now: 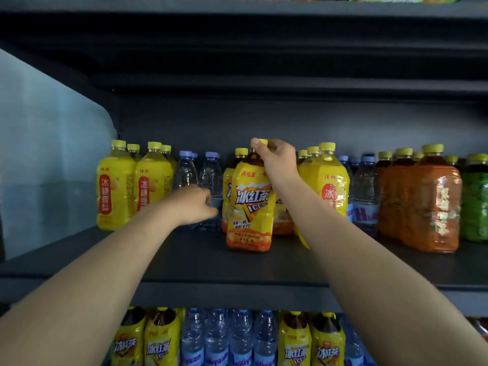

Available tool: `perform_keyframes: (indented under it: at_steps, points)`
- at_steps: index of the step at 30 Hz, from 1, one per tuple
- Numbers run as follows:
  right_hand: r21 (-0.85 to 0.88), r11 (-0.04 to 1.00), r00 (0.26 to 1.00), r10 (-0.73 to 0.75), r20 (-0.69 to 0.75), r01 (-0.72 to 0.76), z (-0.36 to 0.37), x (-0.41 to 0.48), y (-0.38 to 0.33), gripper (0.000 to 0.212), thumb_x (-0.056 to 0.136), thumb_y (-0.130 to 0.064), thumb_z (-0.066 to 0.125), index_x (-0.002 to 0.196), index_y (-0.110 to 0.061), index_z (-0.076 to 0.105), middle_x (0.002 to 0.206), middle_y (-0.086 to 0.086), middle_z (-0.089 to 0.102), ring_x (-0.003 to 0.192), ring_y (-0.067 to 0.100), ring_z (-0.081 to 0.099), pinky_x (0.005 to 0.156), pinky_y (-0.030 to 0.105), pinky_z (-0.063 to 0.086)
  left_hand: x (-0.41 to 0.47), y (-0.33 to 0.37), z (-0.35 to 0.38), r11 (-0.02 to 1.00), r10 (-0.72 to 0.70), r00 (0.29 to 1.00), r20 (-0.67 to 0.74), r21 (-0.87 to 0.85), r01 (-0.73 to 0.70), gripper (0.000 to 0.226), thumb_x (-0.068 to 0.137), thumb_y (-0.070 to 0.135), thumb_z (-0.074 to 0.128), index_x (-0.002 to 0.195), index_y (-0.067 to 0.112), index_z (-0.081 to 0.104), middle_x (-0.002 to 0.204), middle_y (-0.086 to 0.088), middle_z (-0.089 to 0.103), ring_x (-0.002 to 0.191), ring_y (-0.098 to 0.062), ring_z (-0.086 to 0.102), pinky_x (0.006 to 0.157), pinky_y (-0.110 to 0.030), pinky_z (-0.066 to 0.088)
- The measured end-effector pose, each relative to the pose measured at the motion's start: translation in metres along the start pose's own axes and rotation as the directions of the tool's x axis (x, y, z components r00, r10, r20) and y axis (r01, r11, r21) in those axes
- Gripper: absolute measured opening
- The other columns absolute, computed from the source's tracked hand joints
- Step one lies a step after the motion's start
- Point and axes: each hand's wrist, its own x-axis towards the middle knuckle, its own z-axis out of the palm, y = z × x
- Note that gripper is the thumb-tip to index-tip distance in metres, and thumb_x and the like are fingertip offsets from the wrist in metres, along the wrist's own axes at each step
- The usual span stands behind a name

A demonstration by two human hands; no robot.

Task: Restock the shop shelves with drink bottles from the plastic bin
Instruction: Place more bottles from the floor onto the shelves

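Fingers (pixel 260 149) of the right hand (pixel 277 161) pinch the yellow cap (pixel 262 141) of an ice tea bottle (pixel 249 207). It stands upright on the dark shelf (pixel 184 260), forward of the row, with a second ice tea bottle (pixel 227 186) just behind its left shoulder. The left hand (pixel 196 204) reaches in lower, fingers curled toward the foot of a clear water bottle (pixel 212 175); I cannot tell whether they grip it or only lie against it. Yellow pear drink bottles (pixel 116 186) stand at the far left, with more just right of the held bottle, then orange-wrapped bottles (pixel 433 207) and a green one (pixel 475 199). The plastic bin is out of view. By the look of it, the bottle is being set into its lane. The risk lies in the grip: a tall, full bottle steered only by its cap can pivot on its base. A push backward could tip it into the neighbour behind or knock the pear drink beside it, and a row packed this close would likely topple in a chain. The left forearm, low in front of the water bottles, could also catch one on withdrawal.
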Motion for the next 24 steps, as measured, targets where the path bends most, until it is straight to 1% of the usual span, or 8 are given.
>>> perform_keyframes:
  at_steps: [2, 7, 9, 14, 17, 18, 22, 24]
  points:
    - [-0.01, 1.0, 1.0, -0.003, 0.009, 0.003, 0.008, 0.008, 0.008, 0.041, 0.09, -0.037, 0.06, 0.117, -0.007, 0.06, 0.103, 0.002, 0.066, 0.101, 0.02, 0.063, 0.089, 0.036, 0.053, 0.008, -0.002, 0.006, 1.0, 0.004, 1.0, 0.016, 0.003, -0.004, 0.039, 0.091, 0.037, 0.05, 0.121, 0.013, 0.052, 0.123, -0.008, 0.049, 0.11, -0.023, 0.048, 0.088, -0.032, 0.041]
    - [-0.126, 0.99, 0.996, -0.047, 0.078, 0.057, 0.022, 0.018, 0.027, 0.051, 0.093, -0.039, 0.053, 0.13, -0.003, 0.052, 0.125, 0.009, 0.061, 0.115, 0.022, 0.056, 0.093, 0.029, 0.046, 0.023, -0.01, 0.019, 1.0, -0.005, 1.0, 0.019, 0.012, 0.005, 0.039, 0.092, 0.037, 0.049, 0.121, 0.012, 0.053, 0.123, -0.008, 0.049, 0.111, -0.023, 0.048, 0.087, -0.03, 0.04]
    - [-0.18, 0.98, 0.992, -0.07, 0.109, 0.089, 0.024, 0.02, 0.028, 0.049, 0.094, -0.039, 0.052, 0.128, -0.004, 0.053, 0.122, 0.008, 0.061, 0.112, 0.02, 0.056, 0.087, 0.025, 0.045, 0.025, -0.012, 0.024, 1.0, -0.013, 0.999, 0.032, 0.016, 0.012, 0.038, 0.092, 0.037, 0.049, 0.119, 0.011, 0.054, 0.121, -0.009, 0.051, 0.109, -0.023, 0.049, 0.085, -0.03, 0.041]
    - [-0.161, 0.987, 0.989, 0.01, 0.145, 0.013, 0.022, 0.016, 0.034, 0.05, 0.09, -0.046, 0.055, 0.121, -0.008, 0.058, 0.109, 0.006, 0.064, 0.106, 0.023, 0.06, 0.089, 0.034, 0.051, 0.023, -0.015, 0.028, 1.0, -0.022, 0.999, 0.049, 0.023, 0.021, 0.039, 0.092, 0.038, 0.049, 0.119, 0.01, 0.053, 0.121, -0.01, 0.05, 0.109, -0.024, 0.049, 0.083, -0.031, 0.04]
    - [-0.189, 0.982, 0.981, 0.021, 0.192, 0.016, 0.022, 0.007, 0.042, 0.068, 0.073, -0.068, 0.058, 0.121, -0.02, 0.058, 0.111, 0.004, 0.064, 0.11, 0.027, 0.057, 0.093, 0.042, 0.05, 0.02, -0.014, 0.027, 1.0, -0.016, 0.999, 0.046, 0.021, 0.015, 0.037, 0.091, 0.037, 0.049, 0.116, 0.01, 0.054, 0.12, -0.01, 0.051, 0.108, -0.024, 0.049, 0.082, -0.031, 0.04]
    - [-0.196, 0.98, 0.975, 0.021, 0.223, 0.024, 0.02, 0.005, 0.045, 0.071, 0.071, -0.067, 0.061, 0.126, -0.021, 0.055, 0.115, 0.005, 0.063, 0.11, 0.025, 0.057, 0.094, 0.043, 0.05, 0.019, -0.013, 0.026, 1.0, -0.015, 0.999, 0.044, 0.015, 0.014, 0.036, 0.091, 0.037, 0.05, 0.116, 0.01, 0.054, 0.12, -0.009, 0.051, 0.108, -0.023, 0.049, 0.082, -0.031, 0.04]
    - [-0.136, 0.99, 0.925, 0.086, 0.371, -0.037, 0.002, 0.003, 0.048, 0.08, 0.078, -0.031, 0.075, 0.145, -0.019, 0.032, 0.118, -0.002, 0.057, 0.104, 0.015, 0.06, 0.085, 0.03, 0.054, 0.015, -0.016, 0.025, 1.0, -0.018, 0.999, 0.039, -0.01, 0.019, 0.035, 0.091, 0.036, 0.051, 0.115, 0.011, 0.054, 0.12, -0.008, 0.05, 0.104, -0.02, 0.047, 0.08, -0.03, 0.038]
    - [-0.139, 0.99, 0.925, 0.081, 0.371, -0.031, 0.0, 0.003, 0.049, 0.084, 0.074, -0.029, 0.077, 0.145, -0.018, 0.032, 0.12, -0.001, 0.058, 0.106, 0.017, 0.06, 0.089, 0.035, 0.054, 0.014, -0.019, 0.026, 1.0, -0.019, 0.999, 0.036, -0.016, 0.019, 0.036, 0.09, 0.036, 0.051, 0.116, 0.012, 0.054, 0.122, -0.008, 0.05, 0.107, -0.021, 0.048, 0.081, -0.03, 0.039]
